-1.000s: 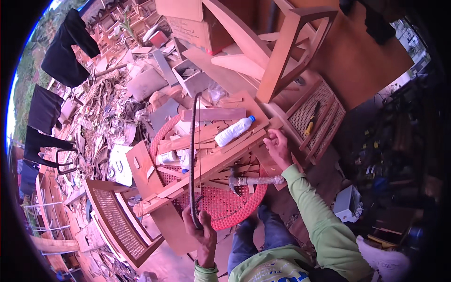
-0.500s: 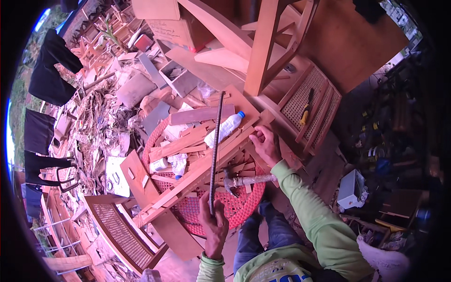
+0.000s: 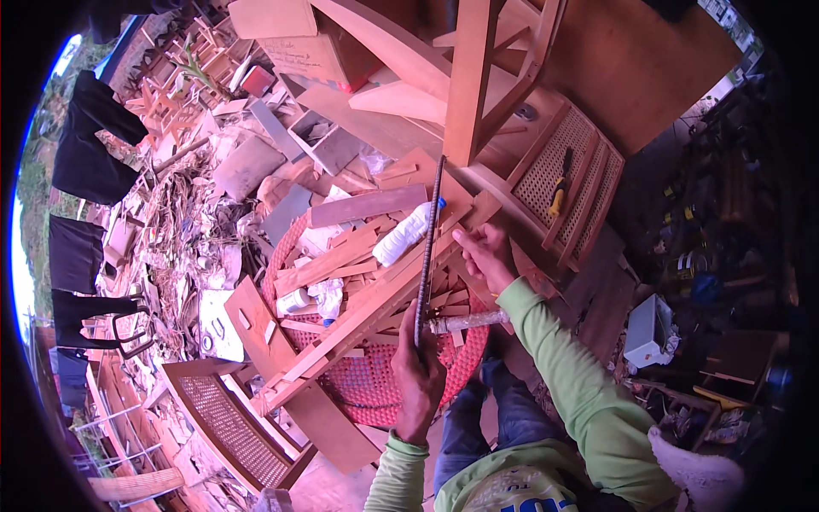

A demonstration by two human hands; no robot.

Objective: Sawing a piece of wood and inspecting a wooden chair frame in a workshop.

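Head view: a dark, ribbed rod [image 3: 431, 239], faintly curved, rises from the left hand [image 3: 418, 375], whose fingers are wrapped tight about its lower end. It crosses in front of a long, smooth wooden beam [image 3: 358, 327]; whether the two touch, I can't tell from here. The right hand [image 3: 486, 256] is half curled at the beam's far end (what its fingertips pinch, if anything, I can't make out). Below the beam spreads a round red seat [image 3: 367, 388] of coarse open weave, littered with flat wooden offcuts. A cloudy plastic bottle [image 3: 401, 236] lies beside the rod, and a tool handle [image 3: 469, 321] in rough pale wrapping pokes out past the left hand. Farther off, a yellow-and-black screwdriver [image 3: 559, 196] rests on a slatted panel [image 3: 580, 145] of fine cane mesh.
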